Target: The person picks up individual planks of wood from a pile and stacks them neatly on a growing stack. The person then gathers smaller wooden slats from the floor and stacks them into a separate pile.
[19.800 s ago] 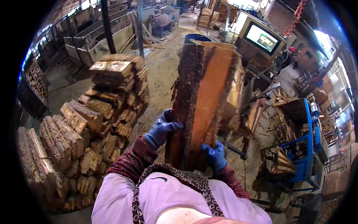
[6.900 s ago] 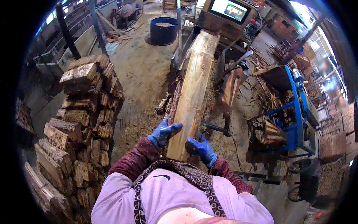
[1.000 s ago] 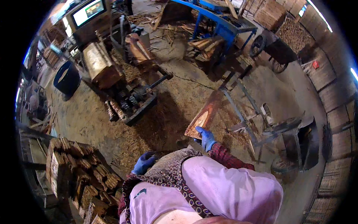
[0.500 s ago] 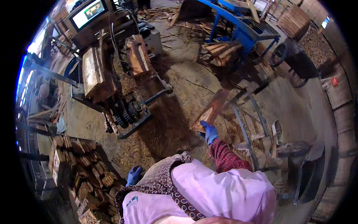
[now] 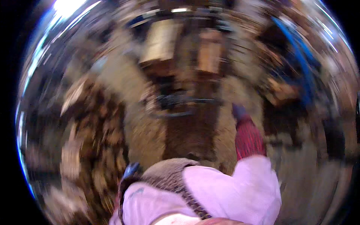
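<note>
While I'm failing to tell either grip through the blur, I'm seeing the left hand (image 5: 130, 170) at seven o'clock, near stacked wood (image 5: 101, 146) at eight, the right hand (image 5: 239, 111) at three.

Floor lane (image 5: 125, 77) between woodpile (image 5: 99, 138) and pale timber (image 5: 160, 43)

Right hand (image 5: 239, 111) outstretched over the floor (image 5: 144, 137), left hand (image 5: 130, 170) beside the apron (image 5: 163, 173) near stacked wood (image 5: 101, 140), all blurred.
</note>
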Available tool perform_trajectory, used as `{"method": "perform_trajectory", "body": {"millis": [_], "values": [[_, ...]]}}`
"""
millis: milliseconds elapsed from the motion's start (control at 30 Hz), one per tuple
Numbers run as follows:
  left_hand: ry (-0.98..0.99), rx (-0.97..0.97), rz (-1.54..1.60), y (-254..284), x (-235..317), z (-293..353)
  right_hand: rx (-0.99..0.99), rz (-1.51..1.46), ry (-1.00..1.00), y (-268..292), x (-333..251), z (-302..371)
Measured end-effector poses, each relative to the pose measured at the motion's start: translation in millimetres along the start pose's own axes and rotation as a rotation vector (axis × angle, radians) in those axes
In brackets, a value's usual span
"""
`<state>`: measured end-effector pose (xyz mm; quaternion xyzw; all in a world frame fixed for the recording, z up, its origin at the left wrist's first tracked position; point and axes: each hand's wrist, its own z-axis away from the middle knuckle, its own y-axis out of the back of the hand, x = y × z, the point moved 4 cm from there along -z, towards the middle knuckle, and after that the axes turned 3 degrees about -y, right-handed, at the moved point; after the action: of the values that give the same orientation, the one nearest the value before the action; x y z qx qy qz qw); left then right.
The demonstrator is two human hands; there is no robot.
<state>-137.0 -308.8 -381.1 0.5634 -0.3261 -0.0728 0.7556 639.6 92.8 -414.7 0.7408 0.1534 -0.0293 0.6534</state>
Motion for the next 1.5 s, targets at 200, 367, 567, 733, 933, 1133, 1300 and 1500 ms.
{"method": "perform_trajectory", "body": {"millis": [200, 367, 567, 733, 933, 1133, 1300, 1500], "values": [[1.041, 0.377, 1.158, 36, -41, 53, -1.299, -0.960, -0.023, -227, -401, 160], [1.118, 0.806, 1.413, 37, -112, 146, -1.471, -0.830, 0.256, -185, -578, 118], [1.511, 1.827, 1.219, 69, -260, 311, -1.357, -0.795, 0.410, -143, -837, -6], [1.431, 1.282, -0.412, 243, -249, 357, -0.959, -0.689, 0.998, -131, -1125, -5], [1.695, 0.475, -0.500, 222, -308, 442, -0.456, -0.223, 1.547, -168, -1382, 53], [1.588, 0.669, -0.134, 249, -348, 441, -0.819, -0.503, 1.555, -204, -1419, 9], [1.435, 1.480, 0.293, 282, -415, 455, -1.705, -0.834, 0.908, -239, -1464, -116], [1.408, 1.899, 0.638, 264, -491, 483, -1.750, -0.747, 0.772, -249, -1524, -70]]}}
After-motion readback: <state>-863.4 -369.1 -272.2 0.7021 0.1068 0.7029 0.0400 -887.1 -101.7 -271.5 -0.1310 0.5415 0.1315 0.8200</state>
